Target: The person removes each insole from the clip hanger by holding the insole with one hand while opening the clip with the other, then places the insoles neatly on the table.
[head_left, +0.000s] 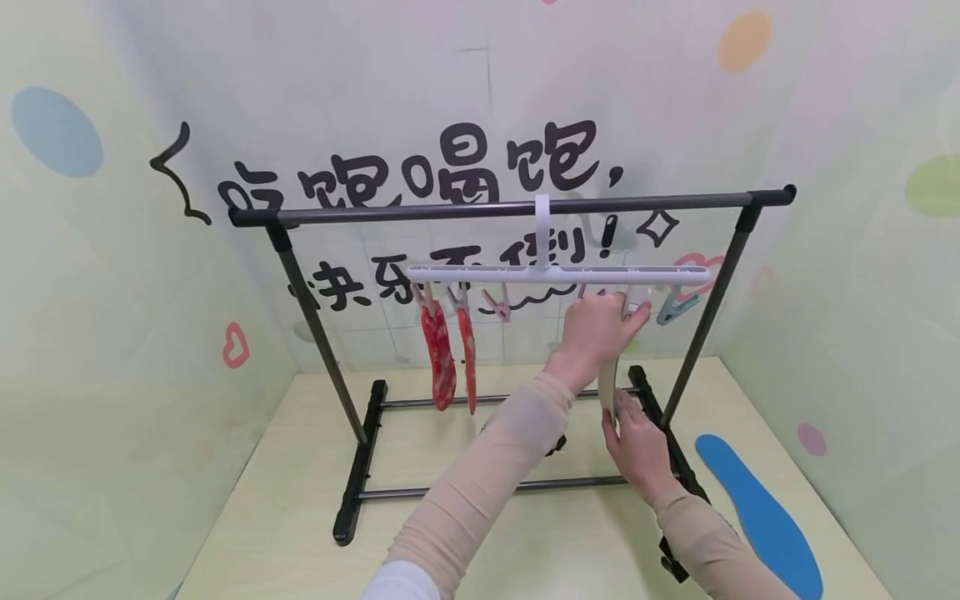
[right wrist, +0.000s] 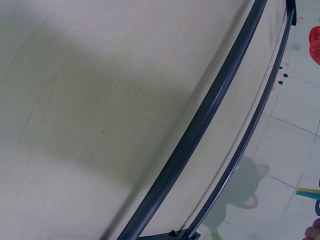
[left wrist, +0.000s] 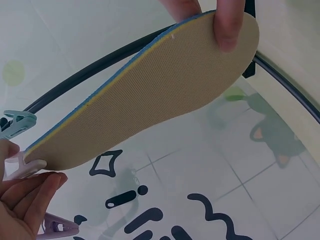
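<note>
- Insole (left wrist: 142, 95), beige on its face with a blue and yellow edge, was held upright below the right half of a pale hanger (head_left: 472, 273), narrow end up, broad end down.
- Left hand (head_left: 596, 329) pinched a white clip (left wrist: 31, 168) at the narrow end; the clip's tip lay over the beige face, though how firmly it bit could not be told.
- Right hand (head_left: 641, 446) pinched the broad end, one digit on the beige face and another behind the edge.
- Good handling probably meant keeping that lower support until the clip had closed fully, with enough of the narrow end caught to resist slipping.
- A light touch likely mattered: the hanger was hooked over a dark rack bar (head_left: 360, 214), and a hard pull could have tilted it.
- A blue-green clip (head_left: 677, 306) hung near the left hand, so steady, small movements would have avoided knocking it.
- Two red mottled pieces (head_left: 442, 358) hung from the hanger's left end; a blue insole (head_left: 765, 512) lay on the counter (head_left: 247, 508), right of the rack.
</note>
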A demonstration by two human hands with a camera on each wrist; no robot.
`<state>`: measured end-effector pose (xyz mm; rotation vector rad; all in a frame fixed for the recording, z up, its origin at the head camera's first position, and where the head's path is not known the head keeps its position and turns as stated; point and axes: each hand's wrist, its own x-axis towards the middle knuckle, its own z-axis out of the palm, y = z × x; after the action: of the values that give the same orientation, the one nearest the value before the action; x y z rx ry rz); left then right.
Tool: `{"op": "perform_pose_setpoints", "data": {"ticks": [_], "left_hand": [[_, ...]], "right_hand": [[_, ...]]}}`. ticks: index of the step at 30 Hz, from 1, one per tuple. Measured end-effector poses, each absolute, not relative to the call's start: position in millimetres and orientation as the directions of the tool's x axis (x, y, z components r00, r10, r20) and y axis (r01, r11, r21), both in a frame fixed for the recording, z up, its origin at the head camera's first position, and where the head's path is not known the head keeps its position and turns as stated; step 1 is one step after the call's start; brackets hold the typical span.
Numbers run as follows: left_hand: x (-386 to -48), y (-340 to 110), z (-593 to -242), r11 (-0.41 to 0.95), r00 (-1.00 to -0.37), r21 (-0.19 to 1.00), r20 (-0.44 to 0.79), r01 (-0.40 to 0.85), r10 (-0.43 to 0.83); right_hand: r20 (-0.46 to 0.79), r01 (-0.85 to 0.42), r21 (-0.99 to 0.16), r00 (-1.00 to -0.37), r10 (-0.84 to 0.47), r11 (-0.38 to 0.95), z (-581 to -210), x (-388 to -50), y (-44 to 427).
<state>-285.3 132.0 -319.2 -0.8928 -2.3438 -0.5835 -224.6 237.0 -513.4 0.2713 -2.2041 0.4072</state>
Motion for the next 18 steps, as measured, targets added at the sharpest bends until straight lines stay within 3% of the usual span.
{"op": "perform_pose_setpoints", "data": {"ticks": [12,18], "left_hand": [[-287.8,131.4,-320.5,0.679,-0.576,0.151,0.676,0.719,0.459],[-287.6,131.1,-322.2,0.695,-0.549,0.121,0.714,0.709,0.436]], "right_hand": [[0.805,-0.315,-0.179,-0.592,-0.046,0.932,-519.0,-225.7,238.0],[0.789,-0.325,-0.182,-0.612,-0.059,0.928,-523.9,-223.9,238.8]]}}
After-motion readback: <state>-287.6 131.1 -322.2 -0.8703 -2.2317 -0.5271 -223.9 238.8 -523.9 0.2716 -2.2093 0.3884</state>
